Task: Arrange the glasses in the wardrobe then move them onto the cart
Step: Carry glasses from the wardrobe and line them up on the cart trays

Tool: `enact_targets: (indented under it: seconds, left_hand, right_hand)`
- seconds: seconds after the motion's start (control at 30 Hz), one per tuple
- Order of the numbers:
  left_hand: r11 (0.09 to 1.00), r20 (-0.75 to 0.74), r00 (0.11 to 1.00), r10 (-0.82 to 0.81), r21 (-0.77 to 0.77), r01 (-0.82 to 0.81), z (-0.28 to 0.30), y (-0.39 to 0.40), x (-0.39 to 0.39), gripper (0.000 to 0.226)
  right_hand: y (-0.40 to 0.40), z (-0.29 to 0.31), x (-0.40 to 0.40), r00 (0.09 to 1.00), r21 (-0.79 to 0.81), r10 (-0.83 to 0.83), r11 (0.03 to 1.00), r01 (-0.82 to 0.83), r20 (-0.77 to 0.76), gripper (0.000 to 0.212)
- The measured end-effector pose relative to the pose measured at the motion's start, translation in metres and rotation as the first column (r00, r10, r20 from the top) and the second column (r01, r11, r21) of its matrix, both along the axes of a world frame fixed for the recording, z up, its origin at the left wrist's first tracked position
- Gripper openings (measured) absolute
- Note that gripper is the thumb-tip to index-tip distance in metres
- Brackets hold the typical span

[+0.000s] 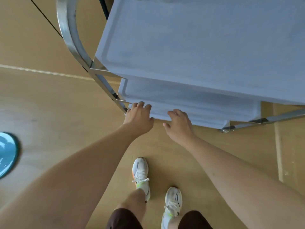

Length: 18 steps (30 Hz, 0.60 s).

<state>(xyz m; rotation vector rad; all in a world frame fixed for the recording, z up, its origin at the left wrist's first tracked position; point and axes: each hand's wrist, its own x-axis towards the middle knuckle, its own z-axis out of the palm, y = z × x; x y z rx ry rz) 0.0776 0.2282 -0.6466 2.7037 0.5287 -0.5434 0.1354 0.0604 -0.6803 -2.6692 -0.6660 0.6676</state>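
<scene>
**Both hands at the cart's lower shelf, no glasses within reach**

The cart (198, 47) fills the upper right of the view: a grey top tray, a lower shelf (189, 100) beneath it, and a steel frame (72, 38) curving up at its left end. The left hand (139, 115) sits at the lower shelf's near-left corner, fingers bent over the edge beside the frame leg; whether it truly grips the lip I cannot tell. The right hand (179, 123) hovers just right of it at the same edge, fingers loosely spread and holding nothing.

The glasses are hardly in view. Faint clear shapes at the far edge of the top tray may be some of them, but they are too cropped to be sure. No wardrobe shows.

Judged from the task, glasses will be light, stiff, slippery and fragile. Each is best taken round the body, low down, not by the rim, and set down upright and apart from its neighbours on the tray.

Below the cart, the floor (49, 104) holds a blue round object (6, 154) to the far left.
</scene>
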Motion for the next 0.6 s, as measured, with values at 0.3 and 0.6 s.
enact_targets:
  seconds: [0.3, 0.6]
  left_hand:
    - [0.995, 0.01, 0.997, -0.081, -0.054, 0.081, 0.157, -0.069, -0.064, 0.056]
    - [0.959, 0.184, 0.942, -0.28, 0.008, 0.284, 0.276, -0.102, 0.007, 0.056]
  right_hand:
    - [-0.075, 0.153, -0.074, 0.998, -0.082, -0.007, 0.997, 0.002, -0.067, 0.063]
    - [-0.122, 0.281, -0.06, 0.959, -0.038, -0.282, 0.958, 0.284, 0.039, 0.064]
